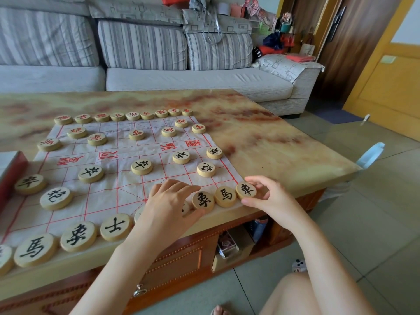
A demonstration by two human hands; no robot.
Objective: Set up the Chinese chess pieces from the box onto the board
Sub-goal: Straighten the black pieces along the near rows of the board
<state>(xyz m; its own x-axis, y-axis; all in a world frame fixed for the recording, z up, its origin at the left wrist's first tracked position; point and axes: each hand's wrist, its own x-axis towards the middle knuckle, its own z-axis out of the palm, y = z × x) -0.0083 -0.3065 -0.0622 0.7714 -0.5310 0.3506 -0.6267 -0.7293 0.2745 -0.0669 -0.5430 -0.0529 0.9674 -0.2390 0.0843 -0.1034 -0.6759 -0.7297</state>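
A white cloth chess board (106, 185) with red lines lies on the table. Round wooden pieces stand on it: red-lettered ones along the far rows, black-lettered ones on the near side. My right hand (263, 194) pinches the black chariot piece (246, 190) at the board's near right corner. A black horse piece (225, 196) and a black elephant piece (203, 201) sit just left of it. My left hand (169, 203) rests palm down over the near row, covering one or two pieces, fingertips touching the elephant piece. A red box (10, 171) shows at the left edge.
The marbled yellow-red table (272, 142) ends just past my right hand. A grey striped sofa (181, 73) stands behind it. Below the tabletop are wooden drawers (177, 264) and an open shelf with books. My bare knee (313, 294) is at the bottom right over a tiled floor.
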